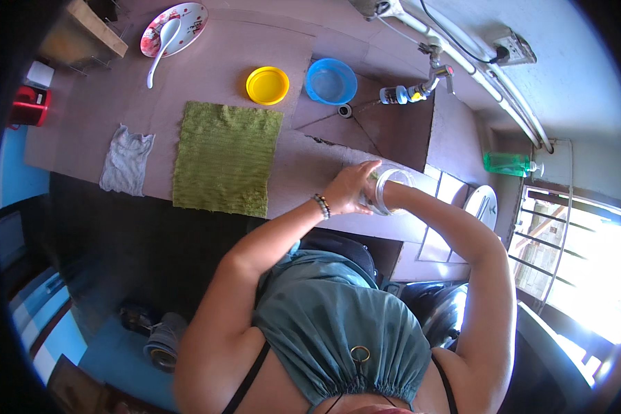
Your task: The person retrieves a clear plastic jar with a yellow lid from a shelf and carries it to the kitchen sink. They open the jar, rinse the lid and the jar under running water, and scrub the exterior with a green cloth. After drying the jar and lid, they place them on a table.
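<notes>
My left hand (349, 189), with a beaded bracelet at the wrist, grips a clear plastic jar (392, 178) lying tilted over the counter's front edge. Through the jar's open mouth my right hand (385, 195) reaches inside; its fingers are mostly hidden, and whether they hold anything cannot be seen. Left of the jar a green cloth (227, 158) lies spread flat on the counter. Beyond the cloth sits a round yellow lid or shallow dish (267, 86). A blue plastic bowl (331, 81) stands in the sink.
A tap (437, 77) with a filter reaches over the sink (362, 124). A small white cloth (127, 161), a floral plate (191, 26) with a white spoon (169, 33) and a red mug (31, 106) are at left. A green soap bottle (507, 163) and white plate (482, 207) are right.
</notes>
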The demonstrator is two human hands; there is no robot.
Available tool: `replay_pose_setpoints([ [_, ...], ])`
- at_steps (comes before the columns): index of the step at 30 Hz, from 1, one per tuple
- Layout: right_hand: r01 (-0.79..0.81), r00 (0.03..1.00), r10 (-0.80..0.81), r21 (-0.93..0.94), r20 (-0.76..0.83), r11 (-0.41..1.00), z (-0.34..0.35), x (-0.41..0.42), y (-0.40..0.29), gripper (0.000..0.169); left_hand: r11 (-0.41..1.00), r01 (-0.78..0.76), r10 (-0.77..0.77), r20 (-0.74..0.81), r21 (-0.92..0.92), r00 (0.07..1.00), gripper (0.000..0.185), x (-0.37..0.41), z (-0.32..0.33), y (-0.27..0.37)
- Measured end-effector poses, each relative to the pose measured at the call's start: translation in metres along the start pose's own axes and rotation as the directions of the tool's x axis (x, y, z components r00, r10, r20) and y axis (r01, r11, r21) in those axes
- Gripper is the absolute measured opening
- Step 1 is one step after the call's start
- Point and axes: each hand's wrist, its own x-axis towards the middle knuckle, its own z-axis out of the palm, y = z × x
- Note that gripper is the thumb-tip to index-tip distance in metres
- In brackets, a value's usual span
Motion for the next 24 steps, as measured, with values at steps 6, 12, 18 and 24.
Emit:
replay_pose_setpoints([
  [6,-0.412,0.874,0.486,0.511,-0.014,0.755,0.007,0.014,0.016,0.033,0.985,-0.157,0.133,-0.283,-0.066,0.95,0.115,-0.006,0.01,-0.016],
  [12,0.24,0.908,0.369,0.968,-0.197,-0.072,-0.004,0.01,-0.028,0.036,0.135,0.131,-0.269,0.091,-0.982,0.959,0.079,-0.016,-0.036,-0.027],
  [18,0.261,0.671,-0.027,0.202,-0.741,0.944,-0.001,0.016,-0.049,0.036,0.293,-0.057,-0.344,-0.161,-0.954,0.925,0.057,0.003,-0.068,0.028],
  [24,0.074,0.372,0.458,0.518,-0.807,0.852,-0.032,-0.009,-0.055,0.042,0.603,-0.15,-0.241,-0.358,-0.783,0.902,0.057,0.027,-0.082,0.065],
])
